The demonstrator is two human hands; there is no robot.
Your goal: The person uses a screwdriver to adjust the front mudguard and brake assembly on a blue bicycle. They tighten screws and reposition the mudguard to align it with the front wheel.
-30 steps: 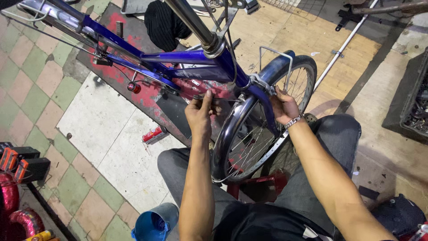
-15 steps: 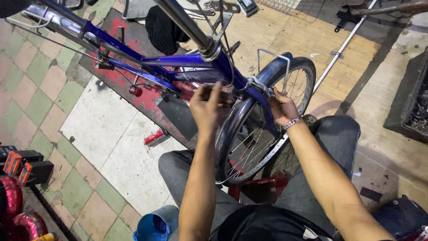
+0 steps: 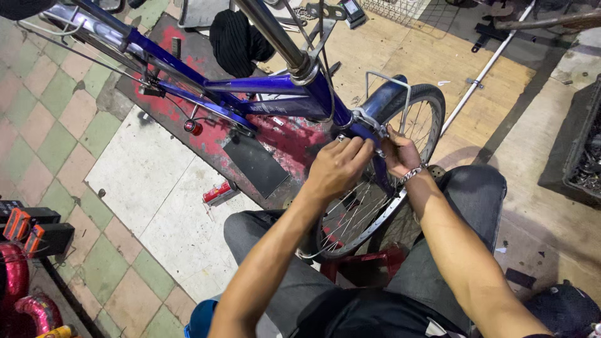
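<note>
Both hands work at the fork of a blue bike (image 3: 269, 87) in the frame's center: the left hand (image 3: 338, 168) has fingers curled and pressed together over the small brake part atop the wheel (image 3: 375, 188), the right hand (image 3: 400, 153) pinching the same spot from the other side, w/ a bracelet at its wrist. The left hand hides the part itself. A red can (image 3: 218, 192) lies at center left, a black crate (image 3: 579, 144) at right edge, a white pole (image 3: 485, 69) upper right.

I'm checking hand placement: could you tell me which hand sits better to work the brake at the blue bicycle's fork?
Probably the left hand: its fingers curl over the silver brake fitting, while the right hand sits beside the fork, partly hidden.
</note>
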